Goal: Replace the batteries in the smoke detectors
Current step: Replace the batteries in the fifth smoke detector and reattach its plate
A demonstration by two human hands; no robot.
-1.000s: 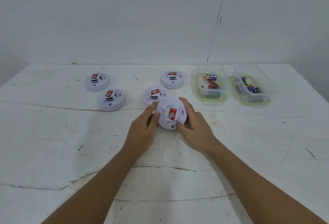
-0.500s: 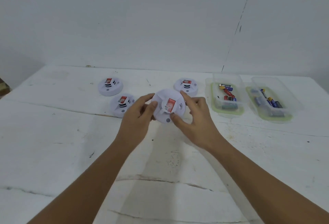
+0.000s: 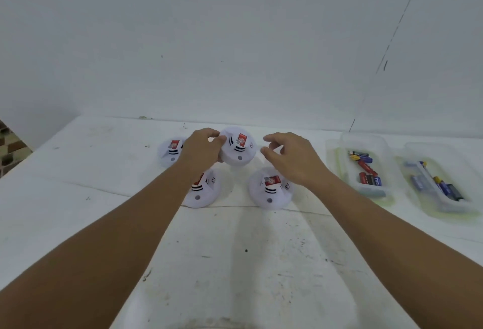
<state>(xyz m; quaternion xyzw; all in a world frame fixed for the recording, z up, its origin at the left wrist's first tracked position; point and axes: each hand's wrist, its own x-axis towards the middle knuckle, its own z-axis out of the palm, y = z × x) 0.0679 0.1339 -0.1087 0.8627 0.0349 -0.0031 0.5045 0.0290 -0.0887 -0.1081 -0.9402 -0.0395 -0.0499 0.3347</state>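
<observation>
My left hand (image 3: 202,149) grips a white round smoke detector (image 3: 239,151) with a red label by its left edge, holding it tilted above the table. My right hand (image 3: 292,160) hovers just right of it with loosely curled fingers, not touching it. Three more white detectors lie on the table: one at the back left (image 3: 171,152), one under my left wrist (image 3: 202,192), one below my right hand (image 3: 270,190). Loose batteries (image 3: 366,169) lie in a clear box, and more batteries (image 3: 441,186) in a second box.
Two clear plastic boxes, the nearer (image 3: 366,143) and the farther right (image 3: 428,151), stand at the right of the scuffed white table (image 3: 235,250). A white wall rises right behind the table. The left table edge shows a tiled floor beyond it.
The detector held in both hands has been lifted and carried away from me toward the wall. My right hand has let go of it; only my left hand holds it now.
</observation>
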